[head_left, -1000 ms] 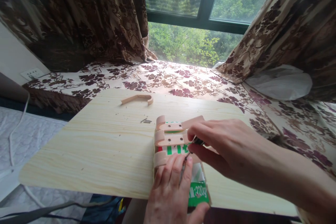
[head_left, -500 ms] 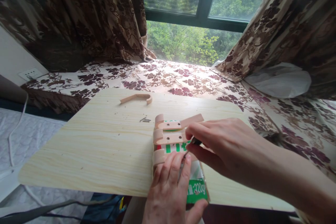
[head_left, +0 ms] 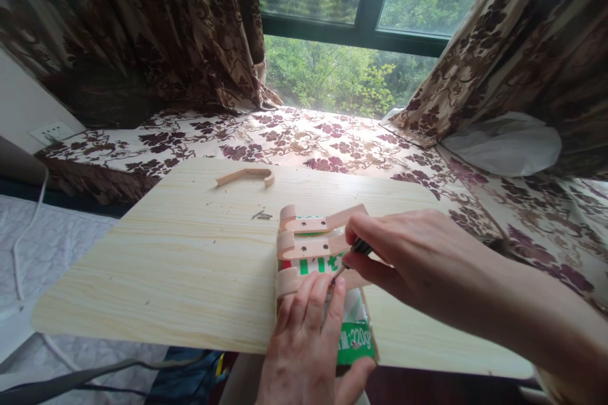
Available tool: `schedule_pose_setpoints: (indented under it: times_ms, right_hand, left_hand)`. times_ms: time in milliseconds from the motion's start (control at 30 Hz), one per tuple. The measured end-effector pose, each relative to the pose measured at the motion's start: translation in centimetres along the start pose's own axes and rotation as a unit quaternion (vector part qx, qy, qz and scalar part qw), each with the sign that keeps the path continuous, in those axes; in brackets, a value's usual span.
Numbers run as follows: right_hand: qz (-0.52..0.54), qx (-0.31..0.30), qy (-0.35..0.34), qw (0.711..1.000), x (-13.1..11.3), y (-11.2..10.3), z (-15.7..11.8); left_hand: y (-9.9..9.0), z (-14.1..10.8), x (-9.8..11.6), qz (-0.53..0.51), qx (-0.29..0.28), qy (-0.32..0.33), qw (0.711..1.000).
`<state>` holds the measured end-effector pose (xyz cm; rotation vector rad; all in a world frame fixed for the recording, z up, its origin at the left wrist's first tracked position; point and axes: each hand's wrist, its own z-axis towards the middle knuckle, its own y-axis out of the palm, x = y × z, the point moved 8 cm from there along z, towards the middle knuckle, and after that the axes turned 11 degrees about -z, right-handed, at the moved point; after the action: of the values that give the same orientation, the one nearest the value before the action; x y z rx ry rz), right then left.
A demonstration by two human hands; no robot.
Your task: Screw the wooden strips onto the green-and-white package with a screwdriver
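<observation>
Near the front edge of the wooden table lies a box with green and white print (head_left: 357, 343). Across it sit three curved wooden hooks, the upper (head_left: 311, 224) and middle (head_left: 311, 248) ones showing two dark screws each. My left hand (head_left: 306, 335) lies with fingers spread over the lowest hook (head_left: 287, 281) and the box. My right hand (head_left: 389, 247) is closed on a screwdriver (head_left: 361, 247) with a dark handle. Its tip points down left between my left fingertips, at a small screw on the lowest hook. My fingers partly cover that hook.
Another wooden hook (head_left: 246, 175) stands at the back of the table (head_left: 156, 266), with several loose screws (head_left: 262, 216) in front of it. Beyond are a flowered cloth ledge (head_left: 285, 139), curtains, a window and a white bag (head_left: 506, 144) at right.
My right hand has shifted slightly right and turned, so more of the screwdriver's handle and shaft shows. My left hand has stayed in place on the box.
</observation>
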<state>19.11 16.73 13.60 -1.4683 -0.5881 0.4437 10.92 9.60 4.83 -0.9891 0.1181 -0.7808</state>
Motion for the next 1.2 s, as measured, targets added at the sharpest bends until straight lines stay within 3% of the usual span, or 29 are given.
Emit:
schedule_pose_setpoints:
  times_ms: [200,467,767,1033,1200]
  right_hand:
    - [0.019,0.0,-0.075,0.997,-1.8,-1.0,0.0]
    - [-0.062,0.028,-0.025,0.997,-0.7,-0.3,0.2]
    - [0.019,0.0,-0.072,0.997,-2.2,-1.6,0.6]
    - [-0.05,0.019,-0.006,0.999,-0.7,-0.4,0.8]
    - [-0.003,0.021,-0.05,0.999,-1.7,-1.4,0.7]
  left_hand:
    - [-0.4,0.1,0.1,0.007,0.002,-0.003,1.0]
    - [-0.1,-0.2,0.0,0.003,0.006,0.002,1.0]
    - [-0.1,0.0,0.1,-0.003,-0.005,-0.002,1.0]
    - [-0.2,0.0,0.0,-0.003,-0.001,-0.007,1.0]
    - [-0.3,0.0,0.0,-0.004,-0.002,-0.008,1.0]
